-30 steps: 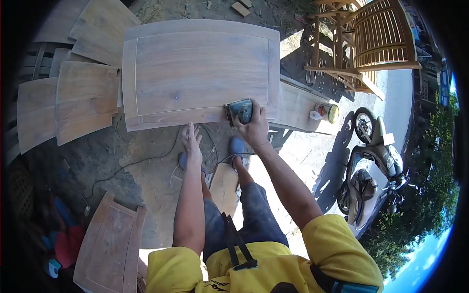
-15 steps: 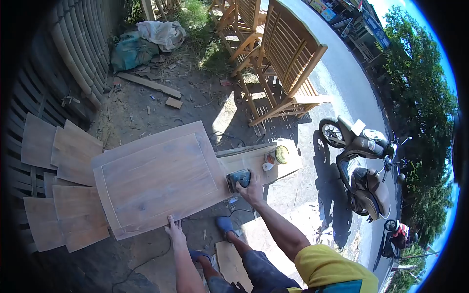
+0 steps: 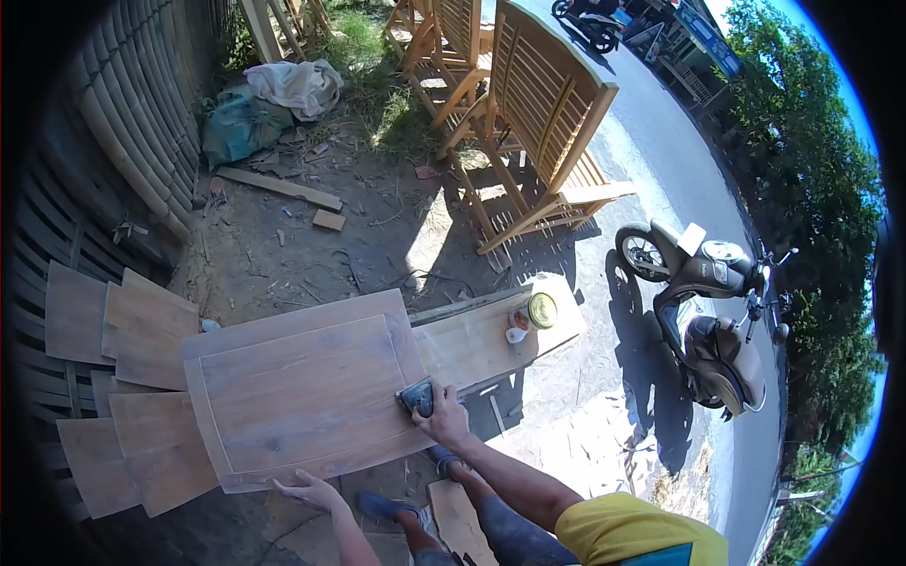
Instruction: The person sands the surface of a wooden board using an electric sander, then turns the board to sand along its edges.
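A framed wooden panel (image 3: 302, 387) lies flat on a bench whose bare right end (image 3: 453, 351) sticks out beyond it. My right hand (image 3: 444, 418) is wrapped round a dark teal power sander (image 3: 416, 397), which rests on the panel's right edge strip. At the panel's near edge, my left hand (image 3: 313, 492) has its fingers spread and holds nothing; whether the fingertips touch the wood cannot be made out.
A can (image 3: 542, 310) and a small white item (image 3: 515, 335) stand on the bench. Wooden panels (image 3: 160, 443) lean at left. Wooden chairs (image 3: 547, 104), a parked motorbike (image 3: 713, 349), sacks (image 3: 247, 123) and wood scraps (image 3: 278, 187) lie beyond. A motorbike (image 3: 593, 25) is on the road.
The view has turned toward the road. My right hand and the sander have shifted from the panel's far right end back along its right edge. My left hand stays by the near edge.
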`<state>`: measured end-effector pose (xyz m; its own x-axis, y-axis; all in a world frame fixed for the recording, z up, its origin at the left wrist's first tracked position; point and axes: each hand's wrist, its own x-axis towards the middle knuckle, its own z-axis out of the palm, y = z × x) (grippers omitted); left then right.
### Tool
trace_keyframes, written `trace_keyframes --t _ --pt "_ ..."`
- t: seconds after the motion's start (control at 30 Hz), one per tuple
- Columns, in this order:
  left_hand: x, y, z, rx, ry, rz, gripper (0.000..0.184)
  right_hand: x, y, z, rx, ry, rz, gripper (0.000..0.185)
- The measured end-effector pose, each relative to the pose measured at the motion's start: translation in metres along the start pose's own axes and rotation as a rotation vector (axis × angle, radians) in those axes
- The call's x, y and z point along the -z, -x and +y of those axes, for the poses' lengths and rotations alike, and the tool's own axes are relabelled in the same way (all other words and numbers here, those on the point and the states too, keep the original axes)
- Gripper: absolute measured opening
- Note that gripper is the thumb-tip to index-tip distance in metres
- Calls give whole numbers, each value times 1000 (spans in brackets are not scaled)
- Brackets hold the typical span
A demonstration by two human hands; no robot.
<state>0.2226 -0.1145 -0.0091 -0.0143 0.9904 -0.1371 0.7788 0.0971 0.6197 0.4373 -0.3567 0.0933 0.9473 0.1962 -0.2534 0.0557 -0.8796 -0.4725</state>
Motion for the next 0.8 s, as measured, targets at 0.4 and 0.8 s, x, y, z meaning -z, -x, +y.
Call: trace_keyframes --t 0.4,0.8 --pt "-79 -61 110 -469 -613 -37 73 15 -252 -89 -51 31 210 91" --pt "-75 -64 116 -418 -566 -109 79 -8 -204 -66 80 62 294 81"
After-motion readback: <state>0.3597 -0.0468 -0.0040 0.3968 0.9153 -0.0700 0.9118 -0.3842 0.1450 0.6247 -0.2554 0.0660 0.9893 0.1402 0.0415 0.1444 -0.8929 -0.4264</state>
